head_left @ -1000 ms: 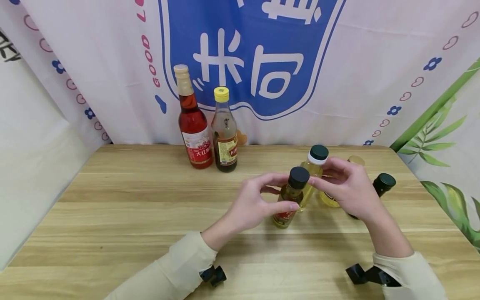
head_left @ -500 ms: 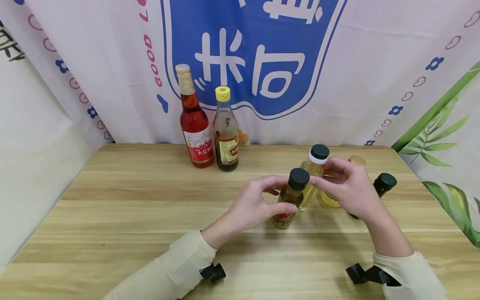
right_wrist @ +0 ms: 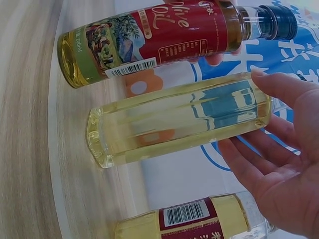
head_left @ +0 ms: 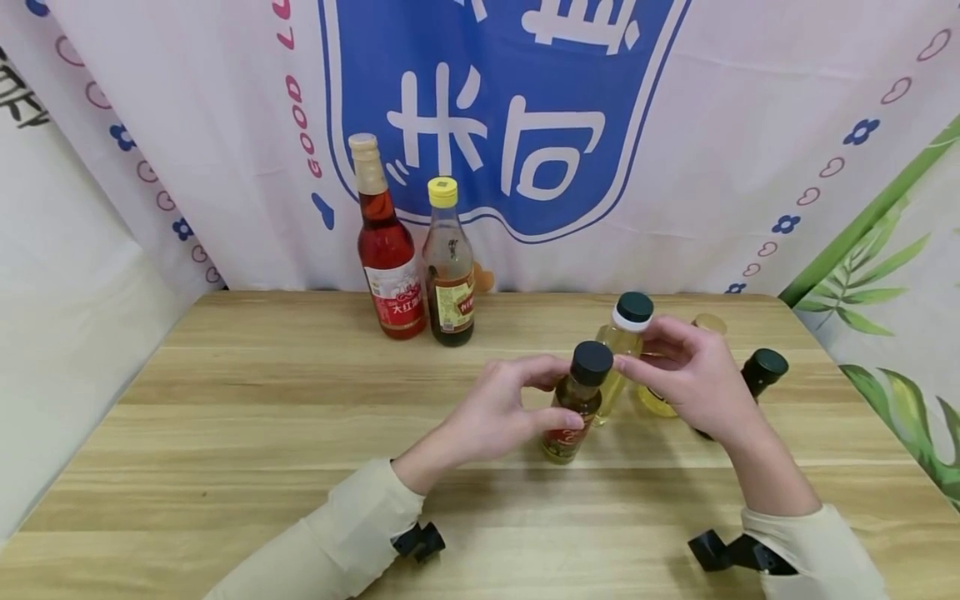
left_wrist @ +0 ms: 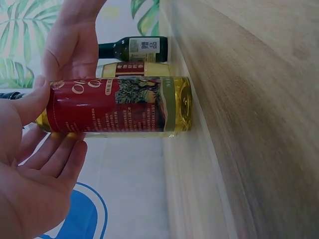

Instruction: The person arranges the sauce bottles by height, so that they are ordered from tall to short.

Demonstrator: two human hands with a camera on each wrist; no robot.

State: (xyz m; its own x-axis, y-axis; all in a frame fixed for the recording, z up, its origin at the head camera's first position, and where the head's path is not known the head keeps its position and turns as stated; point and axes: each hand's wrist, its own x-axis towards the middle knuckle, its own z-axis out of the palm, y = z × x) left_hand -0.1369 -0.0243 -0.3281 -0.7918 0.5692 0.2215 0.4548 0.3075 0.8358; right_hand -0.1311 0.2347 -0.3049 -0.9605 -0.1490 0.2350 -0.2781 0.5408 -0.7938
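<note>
In the head view, my left hand holds a small olive oil bottle with a black cap and red label, thumb in front and fingers behind. Its base is close to the wooden tabletop in the left wrist view, and the bottle stands upright. Just behind and to the right is a clear bottle of pale yellow oil, with a dark green cap over a white collar. My right hand holds that bottle near its upper part, between thumb and fingers. No label shows on it in the right wrist view.
Behind my right hand stand a yellow bottle with a tan cap and a dark green bottle. A tall red bottle and a yellow-capped bottle stand at the table's back edge. A printed curtain hangs behind.
The olive oil bottle and my left hand have shifted slightly left and toward me. My right hand and the clear oil bottle stay almost where they were.
</note>
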